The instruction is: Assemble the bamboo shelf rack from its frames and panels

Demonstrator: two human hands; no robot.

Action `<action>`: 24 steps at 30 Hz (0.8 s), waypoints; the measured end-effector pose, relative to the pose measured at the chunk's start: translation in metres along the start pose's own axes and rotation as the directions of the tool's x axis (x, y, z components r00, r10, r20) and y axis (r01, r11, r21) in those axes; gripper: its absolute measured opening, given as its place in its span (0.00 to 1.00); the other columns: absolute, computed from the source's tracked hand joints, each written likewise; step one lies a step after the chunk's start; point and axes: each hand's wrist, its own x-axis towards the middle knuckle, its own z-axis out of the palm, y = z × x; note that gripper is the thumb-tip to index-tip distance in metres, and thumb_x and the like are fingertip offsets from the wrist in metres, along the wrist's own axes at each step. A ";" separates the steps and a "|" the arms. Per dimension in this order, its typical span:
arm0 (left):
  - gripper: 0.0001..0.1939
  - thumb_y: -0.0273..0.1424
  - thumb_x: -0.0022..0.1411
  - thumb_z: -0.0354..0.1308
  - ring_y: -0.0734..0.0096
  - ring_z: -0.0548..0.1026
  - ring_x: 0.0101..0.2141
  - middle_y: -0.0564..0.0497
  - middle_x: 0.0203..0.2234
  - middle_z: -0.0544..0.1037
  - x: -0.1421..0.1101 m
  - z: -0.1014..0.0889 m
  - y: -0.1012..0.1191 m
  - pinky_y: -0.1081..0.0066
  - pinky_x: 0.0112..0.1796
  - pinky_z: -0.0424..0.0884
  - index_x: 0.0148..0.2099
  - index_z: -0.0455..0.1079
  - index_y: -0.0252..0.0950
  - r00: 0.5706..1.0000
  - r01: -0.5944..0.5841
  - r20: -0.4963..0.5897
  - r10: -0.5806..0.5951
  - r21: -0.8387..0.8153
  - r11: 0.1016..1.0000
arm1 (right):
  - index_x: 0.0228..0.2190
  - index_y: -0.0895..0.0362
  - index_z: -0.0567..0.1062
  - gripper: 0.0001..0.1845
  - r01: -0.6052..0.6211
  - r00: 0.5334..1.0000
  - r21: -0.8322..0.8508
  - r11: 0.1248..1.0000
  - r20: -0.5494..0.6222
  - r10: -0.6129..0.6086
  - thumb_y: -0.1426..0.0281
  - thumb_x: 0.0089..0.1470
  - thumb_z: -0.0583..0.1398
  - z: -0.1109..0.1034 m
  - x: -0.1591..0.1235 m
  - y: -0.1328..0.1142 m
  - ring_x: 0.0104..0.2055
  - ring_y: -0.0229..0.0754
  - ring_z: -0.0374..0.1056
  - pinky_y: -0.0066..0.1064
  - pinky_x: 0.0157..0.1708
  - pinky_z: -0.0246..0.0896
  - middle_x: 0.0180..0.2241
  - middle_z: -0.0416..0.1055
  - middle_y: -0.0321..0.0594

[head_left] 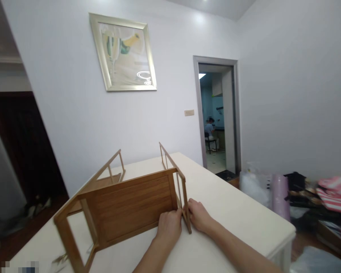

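Note:
A brown wooden shelf rack (133, 206) lies on its side on the white table (224, 216), a solid panel facing me and slatted side frames at both ends. My left hand (169, 224) is closed at the panel's lower right corner, where it meets the right side frame (184, 193). From the outer side, my right hand (199, 215) is closed against that same frame, just across from the left. The fingertips of both hands are partly hidden by the wood, so any small part between them does not show.
Small metallic items (60, 259) lie at the table's near left. Plastic-wrapped goods, a pink roll (280, 197) and a striped cloth (335, 195) are piled right of the table. Beyond the doorway (216, 117) a person (208, 131) sits. A framed picture (126, 53) hangs above.

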 end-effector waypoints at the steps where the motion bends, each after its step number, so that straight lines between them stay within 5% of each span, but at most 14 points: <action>1: 0.17 0.29 0.68 0.41 0.62 0.78 0.43 0.47 0.41 0.81 0.000 -0.001 0.000 0.66 0.43 0.69 0.47 0.70 0.40 1.000 0.000 0.006 0.001 -0.005 1.000 | 0.32 0.55 0.75 0.07 -0.011 1.000 0.017 1.000 -0.003 0.011 0.72 0.54 0.56 0.002 0.001 0.002 0.37 0.40 0.65 0.29 0.37 0.53 0.36 0.71 0.39; 9: 0.18 0.27 0.65 0.42 0.55 0.78 0.42 0.41 0.40 0.81 -0.002 -0.007 -0.003 0.61 0.43 0.71 0.48 0.71 0.37 0.999 -0.032 -0.004 0.032 -0.028 0.999 | 0.30 0.53 0.75 0.07 -0.030 0.999 0.160 0.987 -0.010 0.032 0.69 0.53 0.56 0.015 0.013 0.020 0.37 0.45 0.68 0.32 0.38 0.57 0.34 0.73 0.41; 18: 0.20 0.27 0.66 0.39 0.56 0.79 0.42 0.42 0.40 0.81 0.000 0.002 -0.006 0.60 0.43 0.71 0.48 0.72 0.39 0.999 -0.037 -0.016 0.037 -0.066 0.997 | 0.30 0.54 0.75 0.08 -0.064 0.998 0.026 0.998 -0.013 0.064 0.71 0.54 0.55 0.004 0.004 0.002 0.38 0.43 0.68 0.30 0.37 0.56 0.34 0.74 0.40; 24: 0.18 0.27 0.66 0.41 0.58 0.79 0.41 0.46 0.39 0.82 0.002 0.008 -0.006 0.63 0.42 0.70 0.47 0.72 0.41 0.998 -0.041 -0.044 0.039 -0.061 0.997 | 0.29 0.55 0.74 0.05 -0.063 0.995 0.102 0.993 -0.065 0.070 0.74 0.50 0.58 0.001 0.002 0.002 0.37 0.41 0.68 0.29 0.37 0.56 0.34 0.74 0.38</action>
